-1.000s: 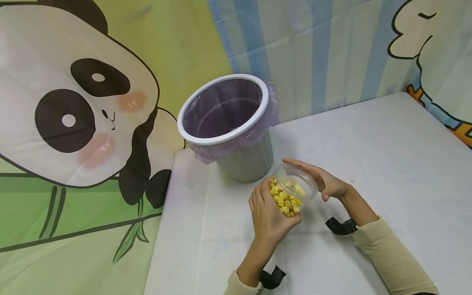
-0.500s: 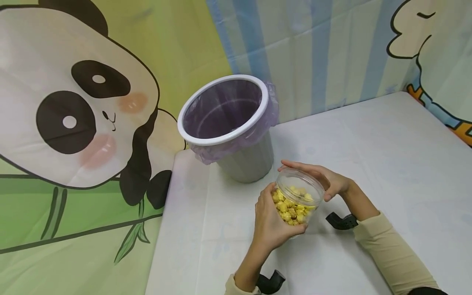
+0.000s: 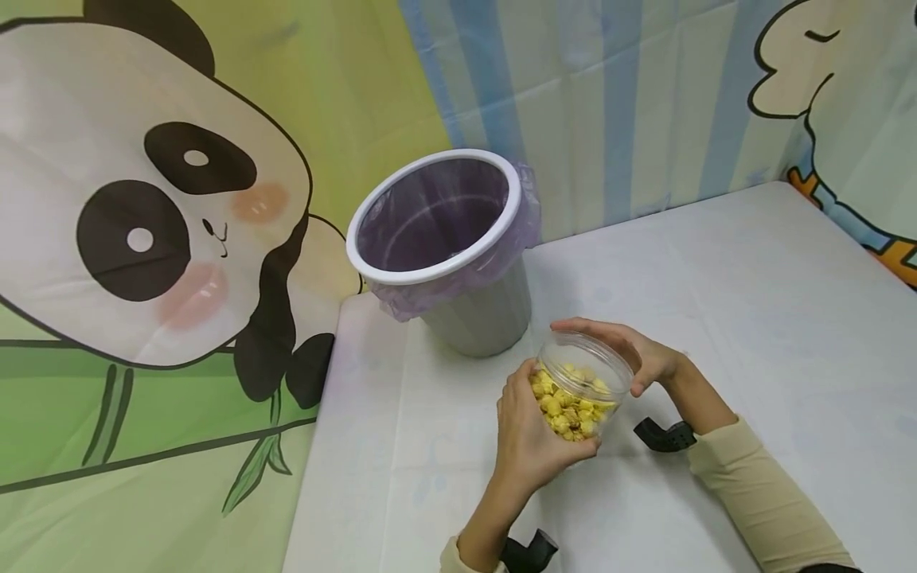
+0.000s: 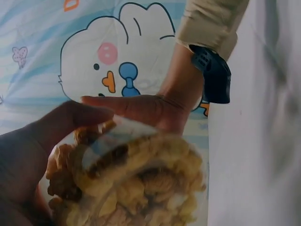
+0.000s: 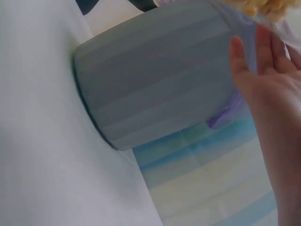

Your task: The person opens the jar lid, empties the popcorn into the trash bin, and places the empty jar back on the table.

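Just below and right of the head view's centre, your left hand grips the clear jar while your right hand spreads beside it, contact unclear, so taking hold looks done, but release doesn't, popcorn inside.

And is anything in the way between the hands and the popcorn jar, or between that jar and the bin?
Nothing visible is. The left hand grips the jar, the right hand is close beside it, and between jar and bin only the white tabletop shows, besides fingertips at the jar's edge.
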{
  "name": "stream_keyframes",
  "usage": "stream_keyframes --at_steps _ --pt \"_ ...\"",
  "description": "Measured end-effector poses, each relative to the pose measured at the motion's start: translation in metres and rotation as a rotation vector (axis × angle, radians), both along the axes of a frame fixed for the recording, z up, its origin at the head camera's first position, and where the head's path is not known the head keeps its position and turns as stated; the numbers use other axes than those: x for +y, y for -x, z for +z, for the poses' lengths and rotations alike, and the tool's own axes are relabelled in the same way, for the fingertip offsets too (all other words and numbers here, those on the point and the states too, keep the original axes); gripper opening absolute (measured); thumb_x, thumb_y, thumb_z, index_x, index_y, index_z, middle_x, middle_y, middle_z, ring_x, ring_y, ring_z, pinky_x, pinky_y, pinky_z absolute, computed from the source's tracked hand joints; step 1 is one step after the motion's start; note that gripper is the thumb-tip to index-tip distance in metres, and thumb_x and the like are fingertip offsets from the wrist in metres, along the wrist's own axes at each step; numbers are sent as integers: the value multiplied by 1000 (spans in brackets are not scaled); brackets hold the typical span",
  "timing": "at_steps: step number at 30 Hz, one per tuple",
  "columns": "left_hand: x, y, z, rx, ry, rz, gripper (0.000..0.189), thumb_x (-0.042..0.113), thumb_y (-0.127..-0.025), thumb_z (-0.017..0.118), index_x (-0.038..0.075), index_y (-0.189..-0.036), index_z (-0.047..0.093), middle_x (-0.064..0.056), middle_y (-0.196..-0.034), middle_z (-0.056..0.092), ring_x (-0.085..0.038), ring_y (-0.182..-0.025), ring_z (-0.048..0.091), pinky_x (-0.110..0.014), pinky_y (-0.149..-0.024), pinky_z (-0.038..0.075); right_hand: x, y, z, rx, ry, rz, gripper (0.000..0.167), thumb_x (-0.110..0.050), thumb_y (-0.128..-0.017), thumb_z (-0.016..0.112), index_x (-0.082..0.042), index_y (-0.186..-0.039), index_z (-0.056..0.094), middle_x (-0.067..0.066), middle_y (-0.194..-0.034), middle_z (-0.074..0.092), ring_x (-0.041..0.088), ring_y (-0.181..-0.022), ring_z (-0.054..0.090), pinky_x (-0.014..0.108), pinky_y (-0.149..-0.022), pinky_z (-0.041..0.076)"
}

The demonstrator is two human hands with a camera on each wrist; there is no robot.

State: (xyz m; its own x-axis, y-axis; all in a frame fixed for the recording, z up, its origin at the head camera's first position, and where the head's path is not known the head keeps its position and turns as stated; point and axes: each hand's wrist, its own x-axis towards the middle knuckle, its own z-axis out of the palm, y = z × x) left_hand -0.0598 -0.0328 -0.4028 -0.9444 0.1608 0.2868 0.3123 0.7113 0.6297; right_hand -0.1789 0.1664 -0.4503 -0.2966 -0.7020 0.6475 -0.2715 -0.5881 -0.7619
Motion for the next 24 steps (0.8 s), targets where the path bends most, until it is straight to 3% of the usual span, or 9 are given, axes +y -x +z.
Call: stream_keyframes --at_steps 2,4,6,9,13,16,19,24 --pt "-1 -2 2 -95 -62 -43 108 37 -46 88 16 -136 31 6 -120 44 -12 -106 43 -38 -90 36 1 1 0 27 17 53 100 -33 -80 69 15 -140 5 22 -150 12 34 -135 19 43 -106 25" --pt "-1 -3 3 -126 -77 -56 108 37 -47 87 17 -136 30 7 -121 43 -11 -107 42 -39 -91 36 2 1 1 40 28 82 99 -32 -81 68 15 -140 3 24 -150 9 36 -135 18 44 -106 23" --pt "-1 -3 3 -88 -46 -38 108 39 -46 87 17 -136 30 6 -120 43 -11 -106 42 -37 -90 36 3 1 0 39 27 80 101 -33 -81 67 15 -139 1 24 -150 7 36 -136 15 43 -107 22" --pt "0 -1 1 47 52 37 108 40 -46 85 12 -135 31 1 -119 43 -14 -106 42 -37 -91 35 3 -1 -1 3 5 44 105 -38 -80 68 14 -140 -1 22 -151 4 33 -137 11 41 -107 21" --pt "2 2 -2 170 117 112 108 40 -44 85 8 -133 33 -4 -118 44 -17 -106 42 -37 -91 36 4 -1 -4 -87 -27 0 105 -37 -78 71 10 -142 3 18 -151 9 29 -136 17 40 -106 26" --pt "3 1 -2 180 122 111 108 40 -44 85 7 -133 34 -4 -118 44 -17 -107 43 -38 -91 36 4 2 -7 -116 -15 14 100 -28 -78 73 10 -142 6 17 -151 12 29 -135 21 41 -105 26" --pt "3 0 -2 166 124 95 109 41 -44 85 7 -134 33 -4 -120 44 -17 -108 43 -38 -92 36 4 6 -7 -103 33 76 98 -22 -79 72 12 -142 3 17 -152 9 29 -137 16 41 -107 22" --pt "4 0 -3 187 148 88 109 42 -44 84 6 -134 34 -4 -119 44 -16 -107 43 -36 -92 36 1 9 -8 -70 75 148 98 -23 -83 65 12 -140 -6 23 -151 0 35 -138 8 45 -108 18"
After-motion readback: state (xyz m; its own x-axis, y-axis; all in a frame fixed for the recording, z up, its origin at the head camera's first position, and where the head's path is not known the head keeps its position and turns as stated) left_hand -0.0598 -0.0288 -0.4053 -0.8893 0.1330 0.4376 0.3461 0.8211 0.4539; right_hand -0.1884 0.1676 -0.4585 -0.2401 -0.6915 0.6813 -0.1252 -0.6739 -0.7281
